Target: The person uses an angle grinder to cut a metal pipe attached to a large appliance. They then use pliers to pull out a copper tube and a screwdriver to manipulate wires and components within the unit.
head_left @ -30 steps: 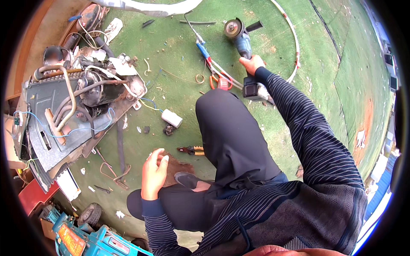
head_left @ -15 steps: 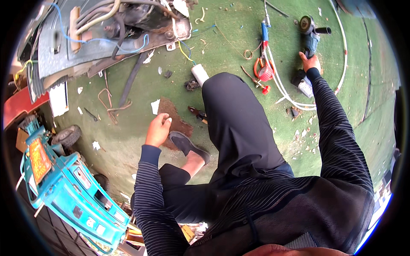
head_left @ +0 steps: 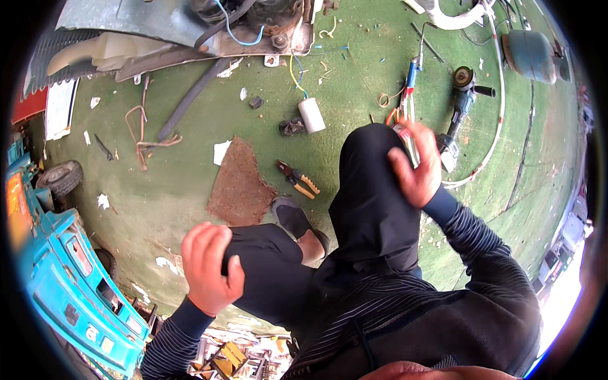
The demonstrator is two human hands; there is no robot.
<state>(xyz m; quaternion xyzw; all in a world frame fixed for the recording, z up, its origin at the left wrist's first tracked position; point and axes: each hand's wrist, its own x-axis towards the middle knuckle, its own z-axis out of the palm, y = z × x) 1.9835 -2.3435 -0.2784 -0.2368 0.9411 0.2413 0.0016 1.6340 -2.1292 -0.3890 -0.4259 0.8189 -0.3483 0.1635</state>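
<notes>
My left hand (head_left: pixel 210 266) is by my left knee, its fingers slightly bent and thumb apart, with nothing in it. Over my right knee (head_left: pixel 370 164) my right hand (head_left: pixel 419 166) hangs empty with the fingers spread; whether it touches the trouser leg I cannot tell. Beyond it on the green floor lies a cordless angle grinder (head_left: pixel 458 111), its disc toward the far side. A blue-handled torch (head_left: pixel 411 75) with hoses lies left of the grinder, partly hidden by my right hand. Pliers with yellow-black handles (head_left: pixel 297 178) lie in front of my shoe.
A dismantled metal machine (head_left: pixel 253 44) with hoses stands at the far left. A white cylinder (head_left: pixel 311 114) with wires, a brown mat piece (head_left: pixel 237 183) and bent copper pipe (head_left: pixel 142 136) lie on the floor. A blue three-wheeled vehicle (head_left: pixel 82 285) stands left, a gas cylinder (head_left: pixel 531 56) far right.
My right hand has let go of the angle grinder and come back to my right knee. My left hand has moved nearer to me, and my left knee has come up.
</notes>
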